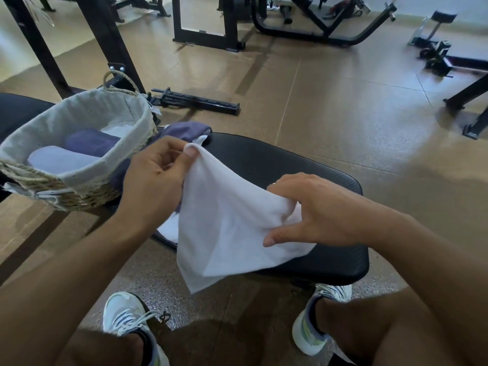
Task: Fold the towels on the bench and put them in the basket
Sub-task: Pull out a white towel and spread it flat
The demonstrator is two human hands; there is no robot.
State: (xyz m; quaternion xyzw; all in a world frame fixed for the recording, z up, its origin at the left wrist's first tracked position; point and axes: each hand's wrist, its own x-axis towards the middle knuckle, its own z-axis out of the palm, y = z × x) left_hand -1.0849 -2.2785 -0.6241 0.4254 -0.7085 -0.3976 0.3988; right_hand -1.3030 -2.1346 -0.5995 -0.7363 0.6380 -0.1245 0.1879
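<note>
A white towel [227,223] hangs above the black bench [303,165], held up by both hands. My left hand [153,178] pinches its upper corner between thumb and fingers. My right hand [319,210] grips a bunched edge of the same towel lower on the right. A purple towel [184,129] lies crumpled on the bench behind my left hand, with another white towel [169,228] partly hidden under the held one. The woven basket [79,191] with a pale cloth liner stands at the left on the bench and holds folded purple and white towels.
Black gym machine frames [206,25] stand on the brown floor beyond the bench. A black bar fitting [200,101] lies on the floor behind the basket. My feet in pale trainers [126,313] are planted in front of the bench.
</note>
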